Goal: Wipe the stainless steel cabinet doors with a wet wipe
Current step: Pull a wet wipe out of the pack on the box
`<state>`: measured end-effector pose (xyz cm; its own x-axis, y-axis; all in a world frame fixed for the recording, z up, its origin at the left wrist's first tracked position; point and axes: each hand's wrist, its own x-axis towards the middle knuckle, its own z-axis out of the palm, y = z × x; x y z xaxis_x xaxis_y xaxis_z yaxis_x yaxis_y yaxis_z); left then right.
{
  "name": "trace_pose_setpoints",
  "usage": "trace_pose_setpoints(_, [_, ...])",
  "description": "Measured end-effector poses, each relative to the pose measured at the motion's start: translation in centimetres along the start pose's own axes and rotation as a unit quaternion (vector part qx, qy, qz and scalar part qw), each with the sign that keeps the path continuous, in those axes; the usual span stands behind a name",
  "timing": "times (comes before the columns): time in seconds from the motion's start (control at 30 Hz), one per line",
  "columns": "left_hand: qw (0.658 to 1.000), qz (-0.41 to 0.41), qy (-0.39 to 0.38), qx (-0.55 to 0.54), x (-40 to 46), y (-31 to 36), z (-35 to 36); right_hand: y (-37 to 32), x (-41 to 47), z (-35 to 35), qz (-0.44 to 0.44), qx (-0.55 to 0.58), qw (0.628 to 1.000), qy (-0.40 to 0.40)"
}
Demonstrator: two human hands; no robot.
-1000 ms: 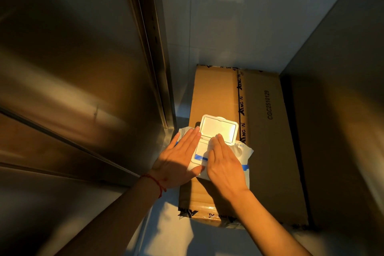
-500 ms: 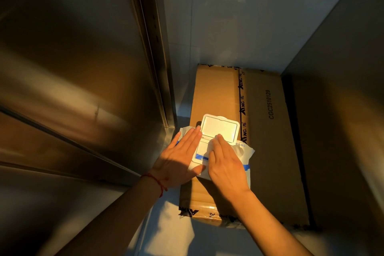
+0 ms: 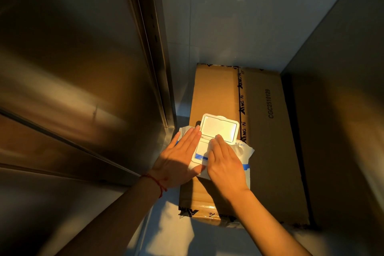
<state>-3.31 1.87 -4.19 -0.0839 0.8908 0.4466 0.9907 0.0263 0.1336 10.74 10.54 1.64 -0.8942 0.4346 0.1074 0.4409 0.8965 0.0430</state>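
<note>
A white wet wipe pack (image 3: 243, 151) with blue markings lies on a cardboard box (image 3: 270, 151); its hinged lid (image 3: 219, 131) stands open. My left hand (image 3: 178, 160) rests flat with straight fingers on the pack's left side. My right hand (image 3: 225, 162) lies over the pack's opening, fingers stretched toward the lid hinge; its thumb and anything under the fingertips are hidden. The stainless steel cabinet door (image 3: 72, 68) fills the left side, dim and reflective.
The box sits in a narrow gap, with a pale tiled wall (image 3: 228, 16) behind it and a dark panel (image 3: 342, 110) close on the right. The cabinet's vertical door edge (image 3: 153, 58) ends just left of the pack. Pale floor (image 3: 166, 235) shows below the box.
</note>
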Motion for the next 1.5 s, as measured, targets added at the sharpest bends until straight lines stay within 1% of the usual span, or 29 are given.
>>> trace_pose_setpoints(0.27, [1.000, -0.015, -0.007, -0.019, 0.1, 0.3, -0.1, 0.0, -0.1, -0.2, 0.004, -0.027, 1.000, 0.003])
trace_pose_setpoints(0.43, [1.000, -0.011, -0.003, -0.021, 0.2, 0.2, -0.5, 0.0, 0.1, -0.1, 0.021, -0.022, 1.000, 0.007])
trace_pose_setpoints(0.67, [0.998, -0.021, -0.053, -0.014, 0.4, -0.2, -0.5, 0.0, 0.0, 0.0, 0.039, -0.005, 0.999, 0.026])
trace_pose_setpoints(0.8, [0.997, -0.026, -0.069, -0.010, 0.4, -0.2, -0.5, -0.3, 0.0, 0.2, 0.067, 0.013, 0.997, 0.017])
trace_pose_setpoints(1.07, [0.997, -0.026, -0.066, -0.006, 0.4, -0.1, -0.6, 0.2, -0.1, 0.9, 0.038, 0.035, 0.999, 0.015])
trace_pose_setpoints(1.33, [0.999, -0.016, -0.044, -0.009, 0.4, 0.2, -0.9, -0.1, 0.3, 0.3, 0.029, 0.022, 0.999, 0.036])
trace_pose_setpoints(1.5, [0.997, -0.025, -0.069, -0.016, 0.5, 0.0, -0.9, -0.1, 0.3, 0.2, 0.039, 0.019, 0.999, 0.025])
